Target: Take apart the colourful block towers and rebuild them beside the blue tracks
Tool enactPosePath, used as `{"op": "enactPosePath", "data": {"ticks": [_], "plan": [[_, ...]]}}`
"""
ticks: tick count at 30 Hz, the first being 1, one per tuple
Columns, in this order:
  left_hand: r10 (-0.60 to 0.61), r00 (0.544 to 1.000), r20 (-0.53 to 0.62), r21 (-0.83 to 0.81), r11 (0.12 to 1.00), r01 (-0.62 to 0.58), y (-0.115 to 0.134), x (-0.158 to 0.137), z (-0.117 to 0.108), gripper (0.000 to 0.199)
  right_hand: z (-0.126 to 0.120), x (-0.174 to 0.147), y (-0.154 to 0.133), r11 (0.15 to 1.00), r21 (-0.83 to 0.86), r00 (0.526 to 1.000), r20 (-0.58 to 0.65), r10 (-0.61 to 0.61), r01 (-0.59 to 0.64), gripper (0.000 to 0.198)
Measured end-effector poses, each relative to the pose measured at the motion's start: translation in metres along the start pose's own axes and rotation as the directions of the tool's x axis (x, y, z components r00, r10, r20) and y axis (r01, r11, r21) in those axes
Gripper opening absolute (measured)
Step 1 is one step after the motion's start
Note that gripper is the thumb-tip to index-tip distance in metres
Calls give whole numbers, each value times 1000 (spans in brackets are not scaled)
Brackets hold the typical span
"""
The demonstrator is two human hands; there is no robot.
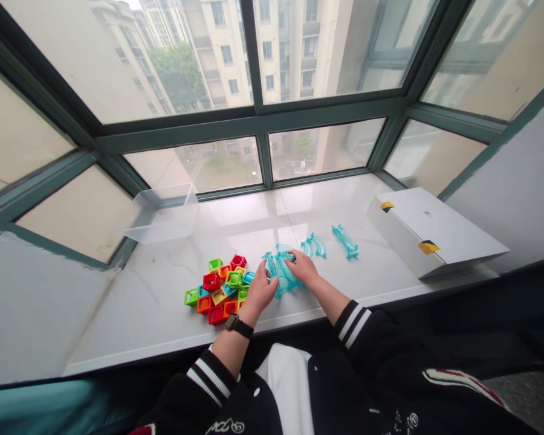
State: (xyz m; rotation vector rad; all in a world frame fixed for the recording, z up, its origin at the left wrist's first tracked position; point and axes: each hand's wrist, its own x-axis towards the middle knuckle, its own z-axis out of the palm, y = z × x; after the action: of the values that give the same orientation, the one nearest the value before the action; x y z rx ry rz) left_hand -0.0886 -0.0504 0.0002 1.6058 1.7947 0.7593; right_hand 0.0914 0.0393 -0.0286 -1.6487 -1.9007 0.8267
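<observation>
My left hand (263, 286), with a black watch on its wrist, is closed at the left side of the translucent blue toy track pieces (284, 275). Thumb and fingers pinch one piece's edge there. From the right, my right hand (303, 268) has its fingers closed on a track piece in the same pile. The pieces overlap, so where one ends and another begins is hard to make out. Just left of my left hand lies a heap of red, orange, green, yellow and blue hollow cube blocks (211, 281), partly hidden by that hand.
A curved blue track piece (318, 244) and a straight one (345, 241) lie to the right on the white marble sill (154, 290). A clear plastic bin (167, 217) stands at the back left. A white box (435, 226) with yellow-black tabs sits at the right, and windows enclose the sill.
</observation>
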Motion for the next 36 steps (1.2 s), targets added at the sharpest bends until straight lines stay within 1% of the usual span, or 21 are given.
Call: {"op": "enactPosePath", "data": {"ticks": [3, 6, 7, 8, 10, 11, 12, 13, 14, 15, 17, 19, 22, 25, 27, 30, 32, 36], "plan": [[83, 996, -34, 98, 992, -79, 1, -3, 2, 78, -1, -7, -4, 999, -15, 999, 30, -40, 40, 46], [153, 987, -57, 218, 966, -138, 3, -7, 4, 79, -5, -11, -2, 993, 4, 990, 74, -120, 120, 49], [174, 983, -58, 261, 953, -153, 3, -8, 5, 78, -8, -10, 1, 988, 18, 986, 67, -151, 150, 49], [191, 980, -54, 303, 938, -166, 4, -9, 5, 77, -12, -8, 5, 984, 25, 984, 34, -176, 175, 50], [218, 975, -40, 378, 907, -187, 4, -10, 6, 75, -24, 1, 17, 983, -1, 978, -102, -181, 181, 52], [229, 973, -29, 410, 891, -197, 4, -10, 6, 73, -31, 7, 25, 989, -33, 970, -194, -148, 145, 53], [240, 971, -15, 438, 874, -209, 4, -10, 7, 72, -38, 14, 33, 995, -67, 957, -277, -85, 69, 54], [251, 968, 1, 464, 857, -223, 3, -9, 9, 71, -45, 21, 41, 995, -91, 945, -327, -6, -26, 55], [263, 965, 19, 488, 840, -239, 3, -9, 10, 70, -51, 28, 49, 987, -107, 937, -340, 80, -123, 58], [275, 961, 36, 509, 822, -254, 2, -8, 12, 70, -56, 34, 56, 972, -114, 932, -324, 161, -207, 60], [292, 955, 60, 540, 795, -277, 1, -7, 15, 71, -62, 44, 68, 943, -114, 926, -260, 274, -312, 63], [300, 952, 63, 551, 785, -284, 0, -6, 18, 74, -65, 50, 77, 932, -103, 924, -210, 320, -347, 64], [299, 953, 51, 542, 793, -278, -2, -5, 20, 78, -67, 52, 85, 930, -83, 921, -198, 337, -358, 56], [303, 952, 38, 504, 817, -280, -4, -5, 20, 75, -72, 46, 88, 938, -58, 919, -231, 321, -342, 44], [311, 950, 20, 457, 842, -286, -5, -5, 20, 73, -74, 38, 86, 951, -39, 918, -276, 283, -305, 45], [315, 949, -26, 369, 885, -284, -5, -5, 21, 72, -72, 25, 79, 977, -7, 925, -323, 198, -211, 48], [300, 952, -61, 310, 912, -267, -5, -5, 21, 70, -68, 18, 71, 990, 11, 942, -307, 135, -139, 46], [267, 958, -103, 198, 949, -243, -6, -5, 22, 64, -54, 11, 54, 999, 47, 976, -216, 10, 0, 36]]}}
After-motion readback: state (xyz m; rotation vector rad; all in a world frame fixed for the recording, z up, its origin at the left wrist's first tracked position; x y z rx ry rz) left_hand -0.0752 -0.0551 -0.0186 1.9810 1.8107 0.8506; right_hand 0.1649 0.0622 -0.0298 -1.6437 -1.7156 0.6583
